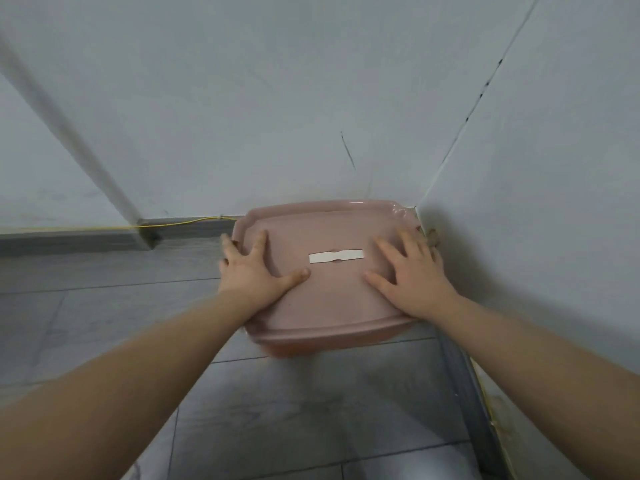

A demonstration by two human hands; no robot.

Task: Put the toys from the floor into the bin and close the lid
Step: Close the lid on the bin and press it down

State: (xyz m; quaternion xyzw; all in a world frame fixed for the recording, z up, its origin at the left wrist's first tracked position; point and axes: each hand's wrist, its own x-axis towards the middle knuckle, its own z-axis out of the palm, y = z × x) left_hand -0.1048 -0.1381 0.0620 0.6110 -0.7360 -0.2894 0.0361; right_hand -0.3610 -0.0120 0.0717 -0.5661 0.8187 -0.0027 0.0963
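Observation:
A pink bin (pixel 298 348) stands on the floor in the corner of the room, with its pink lid (pixel 329 299) lying flat on top. A white handle strip (pixel 336 256) sits in the middle of the lid. My left hand (pixel 254 270) lies flat on the lid's left side with fingers spread, the outer fingers reaching over its left edge. My right hand (pixel 410 273) presses flat on the lid's right side, fingers spread too. The lid hides the inside of the bin, and no toys show on the floor.
Grey floor tiles (pixel 294 410) stretch in front of the bin. White walls (pixel 242 116) meet behind it, with a grey skirting board (pixel 69 239) and a thin yellow cable (pixel 104 227) along the left wall. A small brown thing (pixel 433 237) sits in the corner behind the bin.

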